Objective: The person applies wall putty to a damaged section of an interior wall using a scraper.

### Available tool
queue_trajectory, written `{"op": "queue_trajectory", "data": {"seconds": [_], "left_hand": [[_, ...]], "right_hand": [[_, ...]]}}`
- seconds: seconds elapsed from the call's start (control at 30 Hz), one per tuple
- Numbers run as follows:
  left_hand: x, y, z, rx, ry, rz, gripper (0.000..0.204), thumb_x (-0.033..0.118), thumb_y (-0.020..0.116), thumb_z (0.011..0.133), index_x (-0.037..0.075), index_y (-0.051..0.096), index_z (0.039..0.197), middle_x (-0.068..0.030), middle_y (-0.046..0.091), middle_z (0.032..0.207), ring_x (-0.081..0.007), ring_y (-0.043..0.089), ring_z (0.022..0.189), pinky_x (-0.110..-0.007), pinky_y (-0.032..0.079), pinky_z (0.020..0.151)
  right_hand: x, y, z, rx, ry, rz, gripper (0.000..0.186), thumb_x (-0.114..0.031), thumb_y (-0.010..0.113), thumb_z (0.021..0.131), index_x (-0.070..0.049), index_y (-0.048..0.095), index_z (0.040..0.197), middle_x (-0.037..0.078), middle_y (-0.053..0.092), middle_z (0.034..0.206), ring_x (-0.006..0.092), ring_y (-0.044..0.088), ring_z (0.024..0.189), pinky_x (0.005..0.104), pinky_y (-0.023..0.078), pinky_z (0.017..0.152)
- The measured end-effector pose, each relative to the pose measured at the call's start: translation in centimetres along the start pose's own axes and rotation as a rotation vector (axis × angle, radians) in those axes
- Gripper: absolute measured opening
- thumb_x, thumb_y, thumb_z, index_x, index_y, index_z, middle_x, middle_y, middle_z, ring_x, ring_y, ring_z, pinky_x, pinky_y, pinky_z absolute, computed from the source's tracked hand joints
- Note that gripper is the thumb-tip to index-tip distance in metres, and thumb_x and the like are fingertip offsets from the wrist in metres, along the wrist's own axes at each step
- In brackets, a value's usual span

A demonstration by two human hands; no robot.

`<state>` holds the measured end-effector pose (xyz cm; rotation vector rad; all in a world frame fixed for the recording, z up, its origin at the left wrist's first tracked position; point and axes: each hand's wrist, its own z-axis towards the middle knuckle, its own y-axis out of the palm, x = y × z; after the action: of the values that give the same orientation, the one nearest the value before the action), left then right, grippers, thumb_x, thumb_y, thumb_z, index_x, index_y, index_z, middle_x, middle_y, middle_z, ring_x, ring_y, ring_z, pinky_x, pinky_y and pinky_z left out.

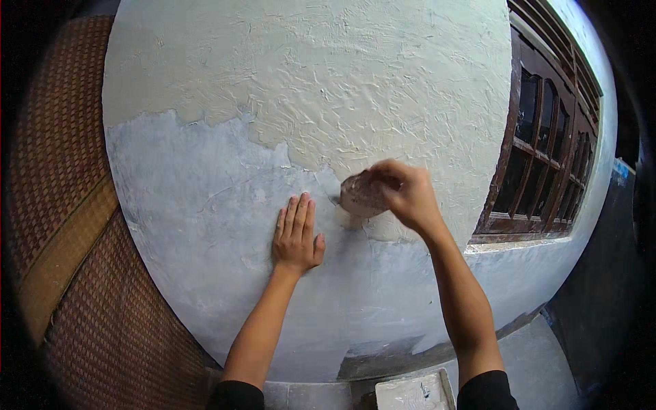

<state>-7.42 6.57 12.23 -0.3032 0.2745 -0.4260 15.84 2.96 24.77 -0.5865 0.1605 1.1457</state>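
My right hand (406, 191) grips a putty scraper (362, 196), its flat blade stained brownish grey and set near the lower edge of the cream coating. Motion blurs the hand and tool slightly. Palm down, my left hand (296, 232) lies against the bluish-white wall (225, 273), fingers stretched upward, a little left of the scraper and holding nothing. Above both hands spreads the cream, ridged coating (328, 75), which ends in a jagged border over the smoother wall surface.
Woven brown matting (61, 89) with a lighter strip covers the left side. A dark wooden window (540, 137) with glass panes is set in the wall at right. Below, near my right forearm, is a pale, smeared tray (413, 393) on the floor.
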Motion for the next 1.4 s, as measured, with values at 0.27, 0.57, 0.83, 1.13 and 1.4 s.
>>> {"op": "queue_trajectory", "data": {"seconds": [0.27,0.57,0.83,1.13,1.4], "left_hand": [[-0.1,-0.2,0.1,-0.013,-0.002,0.003,0.064,0.028,0.044,0.083,-0.002,0.034,0.139,-0.0186,0.032,0.146,-0.035,0.028,0.136,-0.049,0.021,0.111],[0.0,-0.2,0.0,-0.005,0.002,0.006,0.065,0.028,0.044,0.082,-0.002,0.034,0.139,-0.0183,0.032,0.146,-0.0345,0.029,0.136,-0.049,0.021,0.111],[0.4,-0.4,0.2,0.018,0.0,0.024,0.061,0.03,0.04,0.085,-0.001,0.037,0.138,-0.0159,0.035,0.145,-0.0321,0.031,0.136,-0.046,0.022,0.111],[0.2,-0.2,0.2,0.015,0.003,0.003,0.063,0.028,0.043,0.084,-0.001,0.034,0.139,-0.0175,0.034,0.146,-0.0345,0.029,0.136,-0.049,0.021,0.111],[0.0,-0.4,0.0,0.005,-0.005,0.007,0.062,0.03,0.041,0.084,-0.001,0.035,0.138,-0.0175,0.034,0.145,-0.0346,0.03,0.135,-0.049,0.022,0.11]], "right_hand": [[-0.6,-1.0,-0.2,-0.058,0.06,0.117,0.021,0.002,0.062,0.074,0.001,0.065,0.095,0.013,0.069,0.085,0.0191,0.068,0.082,0.0302,0.052,0.077],[0.8,-2.7,0.8,0.03,0.103,0.283,0.02,0.002,0.063,0.075,0.002,0.065,0.095,0.011,0.069,0.09,0.0168,0.066,0.084,0.03,0.051,0.077],[-0.2,-3.5,1.7,0.157,0.11,0.307,0.02,0.003,0.062,0.076,0.003,0.063,0.096,0.011,0.069,0.086,0.015,0.065,0.082,0.0288,0.051,0.077],[0.2,-2.6,1.4,0.068,0.053,0.08,0.021,0.003,0.064,0.073,0.003,0.065,0.094,0.013,0.069,0.085,0.0176,0.067,0.081,0.0298,0.052,0.078],[-0.5,-2.0,1.3,-0.066,-0.009,-0.008,0.023,0.002,0.064,0.071,0.002,0.065,0.094,0.014,0.069,0.085,0.0205,0.068,0.081,0.0298,0.052,0.077]]}}
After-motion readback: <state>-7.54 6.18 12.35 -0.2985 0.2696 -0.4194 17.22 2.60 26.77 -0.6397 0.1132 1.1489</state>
